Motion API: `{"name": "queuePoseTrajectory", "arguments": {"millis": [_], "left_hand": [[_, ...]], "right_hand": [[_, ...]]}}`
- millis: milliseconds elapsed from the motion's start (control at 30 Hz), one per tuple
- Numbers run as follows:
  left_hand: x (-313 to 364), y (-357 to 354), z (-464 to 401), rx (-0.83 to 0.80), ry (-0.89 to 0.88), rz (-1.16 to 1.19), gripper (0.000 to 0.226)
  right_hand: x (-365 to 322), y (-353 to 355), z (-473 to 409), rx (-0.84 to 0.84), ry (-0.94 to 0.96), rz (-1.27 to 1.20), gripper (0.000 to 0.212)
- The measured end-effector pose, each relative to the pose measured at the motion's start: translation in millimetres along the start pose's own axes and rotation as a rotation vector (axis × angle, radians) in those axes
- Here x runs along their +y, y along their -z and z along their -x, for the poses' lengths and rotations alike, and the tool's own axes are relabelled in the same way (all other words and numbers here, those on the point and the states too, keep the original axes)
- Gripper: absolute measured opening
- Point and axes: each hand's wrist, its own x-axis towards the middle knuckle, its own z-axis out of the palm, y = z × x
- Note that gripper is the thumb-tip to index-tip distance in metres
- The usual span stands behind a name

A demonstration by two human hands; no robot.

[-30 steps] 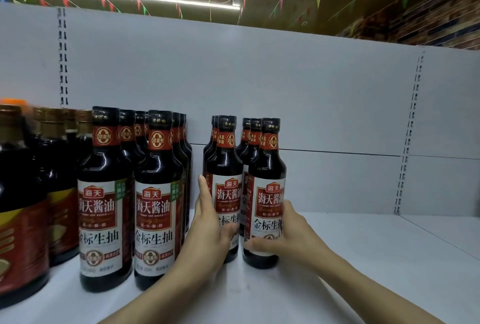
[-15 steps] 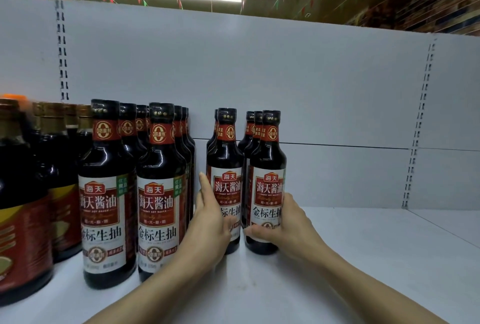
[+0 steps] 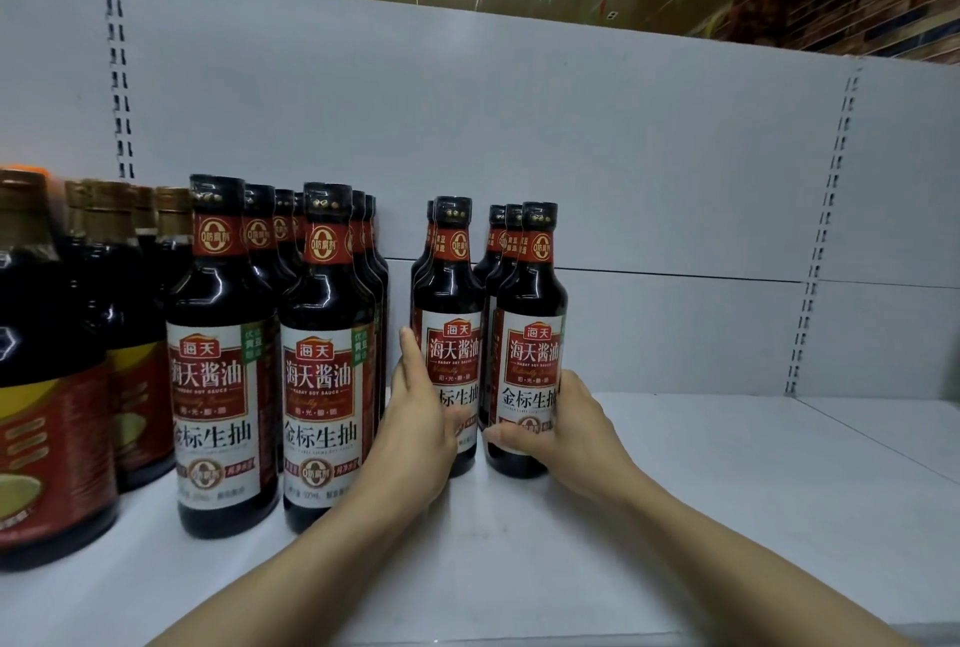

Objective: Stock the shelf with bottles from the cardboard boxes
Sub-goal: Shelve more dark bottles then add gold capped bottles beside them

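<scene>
Both hands are on the two front soy sauce bottles at 12 o'clock on the white shelf (image 3: 727, 464). Left hand (image 3: 421, 418) lies w/ fingers straight up the left side of the left front bottle (image 3: 451, 334), thumb across its label. Right hand (image 3: 576, 431) wraps the low part of the right front bottle (image 3: 530, 334), thumb curled across the front. Both bottles stand upright, just beside each other, w/ more bottles lined behind. At 10 o'clock stand two fuller rows of the same bottles (image 3: 270, 360); at 9 o'clock, bigger gold-cap bottles (image 3: 47, 360).
</scene>
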Motion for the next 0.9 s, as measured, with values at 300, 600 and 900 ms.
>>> {"name": "queuePoseTrajectory", "arguments": {"millis": [300,600,900], "left_hand": [[14.4,-0.3,3.6,0.005,0.094,-0.135,0.094],[40.1,4.8,30.9,0.037,0.237,-0.089,0.063],[97.8,26.8,97.7,0.167,0.005,-0.043,0.029]], "right_hand": [[-25.3,20.4,13.1,-0.082,-0.052,-0.110,0.064],[-55.2,81.7,58.3,-0.114,-0.060,-0.165,0.091],[-82.6,128.4,113.7,-0.150,0.133,-0.225,0.051]]}}
